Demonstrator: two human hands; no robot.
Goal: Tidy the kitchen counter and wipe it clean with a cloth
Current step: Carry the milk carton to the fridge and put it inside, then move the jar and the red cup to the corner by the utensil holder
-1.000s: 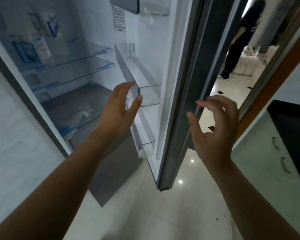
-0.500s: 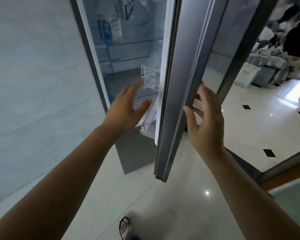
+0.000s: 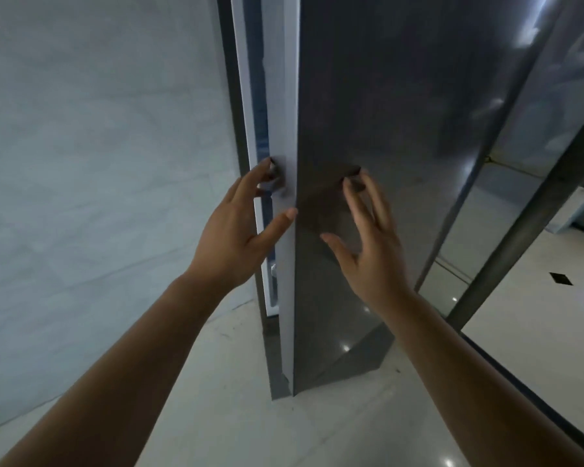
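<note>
The fridge door (image 3: 368,163) is now nearly shut: only a thin slit of lit interior is left along the white inner edge (image 3: 289,129), whereas half a sec ago shelves and door bins were seen through a wide gap. The door has been swung most of the way closed.

Left hand (image 3: 236,230) is held at the door's free edge, fingers spread wide, tips near or just touching the white edge, thumb extended toward the grey front; nothing is gripped. Right hand (image 3: 368,251) is laid against the grey outer face, fingers splayed wide, nothing held. Whether the palm is pressed flat can't be told; fingertips appear to be in contact.

Meaning for the task: the fridge step is judged almost done, w/ a last push needed to seat the seal. Left fingers are probably best pulled clear of the gap first, else a pinch is risked.

Counter and cloth aren't in view; only wall (image 3: 98,163) and glossy floor (image 3: 233,416) are seen, so wiping is judged not yet begun.
</note>
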